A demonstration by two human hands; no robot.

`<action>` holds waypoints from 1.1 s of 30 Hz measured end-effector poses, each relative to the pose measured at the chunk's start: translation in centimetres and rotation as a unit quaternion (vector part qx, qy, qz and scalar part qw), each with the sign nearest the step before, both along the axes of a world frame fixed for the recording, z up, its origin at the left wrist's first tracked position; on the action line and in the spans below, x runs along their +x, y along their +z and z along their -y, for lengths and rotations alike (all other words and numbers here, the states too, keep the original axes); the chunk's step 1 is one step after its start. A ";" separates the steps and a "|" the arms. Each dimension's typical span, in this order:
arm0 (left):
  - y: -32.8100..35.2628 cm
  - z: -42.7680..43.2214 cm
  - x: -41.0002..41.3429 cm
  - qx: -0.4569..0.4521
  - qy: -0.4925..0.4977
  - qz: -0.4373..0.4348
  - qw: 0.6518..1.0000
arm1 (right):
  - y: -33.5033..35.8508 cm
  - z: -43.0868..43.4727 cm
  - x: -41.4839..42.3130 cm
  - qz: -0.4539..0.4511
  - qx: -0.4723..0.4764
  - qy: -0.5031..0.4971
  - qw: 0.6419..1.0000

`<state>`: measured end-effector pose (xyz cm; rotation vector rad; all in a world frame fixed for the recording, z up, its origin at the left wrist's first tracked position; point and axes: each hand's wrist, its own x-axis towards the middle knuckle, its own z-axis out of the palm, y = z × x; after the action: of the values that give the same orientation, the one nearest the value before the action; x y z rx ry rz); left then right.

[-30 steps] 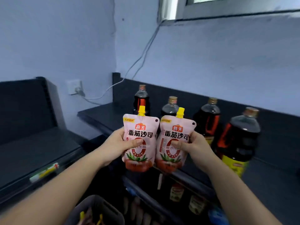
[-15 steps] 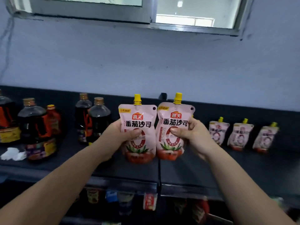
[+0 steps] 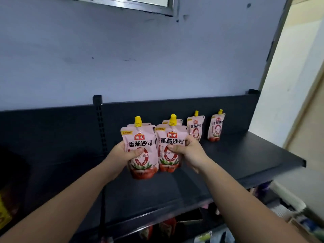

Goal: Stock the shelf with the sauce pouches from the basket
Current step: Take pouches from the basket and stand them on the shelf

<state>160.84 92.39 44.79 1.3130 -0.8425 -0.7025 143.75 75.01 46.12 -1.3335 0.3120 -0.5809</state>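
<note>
We hold two pink sauce pouches upright and side by side over the dark shelf [image 3: 245, 155], one in each hand. Our left hand [image 3: 121, 156] grips the left pouch [image 3: 140, 137] at its left edge, with the thumb laid across the printed front and the other fingers hidden behind it. Our right hand [image 3: 190, 153] grips the right pouch [image 3: 172, 135] at its right edge, the thumb pressed on the front and the fingers [image 3: 189, 141] wrapped round the side. Both pouches face us with their yellow spout caps pointing up, and their inner edges touch or nearly touch. Their red bottoms sit low over the middle of the shelf, but we cannot tell whether either one rests on it. A sliver of another pink pouch shows just behind the top of each held pouch. We cannot tell whether those are in our hands too or standing on the shelf. To the far right, two standing pouches [image 3: 195, 128] [image 3: 216, 127] are upright near the shelf's back panel [image 3: 61, 130], apart from each other and from our hands. Above the back panel rises a grey-blue wall [image 3: 122, 58], with a metal window frame [image 3: 140, 4] at the top edge. Under the shelf, blurred goods [image 3: 166, 227] sit on a lower level. A pale door frame [image 3: 273, 50] stands to the right.
</note>
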 end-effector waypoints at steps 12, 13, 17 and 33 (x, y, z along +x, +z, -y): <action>-7.5 6.1 4.3 0.034 0.068 -0.034 0.997 | -8.4 7.1 5.5 -0.054 0.008 0.001 0.999; -7.6 6.1 4.3 0.044 0.070 -0.019 0.996 | -8.7 7.6 5.7 -0.063 -0.004 0.013 0.998; -8.5 5.3 3.8 0.113 0.073 0.065 0.989 | -9.7 8.6 5.5 -0.117 -0.103 0.095 0.983; -9.0 7.3 3.4 0.148 0.213 0.106 0.960 | -9.2 14.7 4.3 -0.131 -0.163 0.057 0.976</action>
<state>164.25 85.08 35.78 1.7963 -0.6033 -0.3553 148.02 60.30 36.93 -1.7402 0.3628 -0.3687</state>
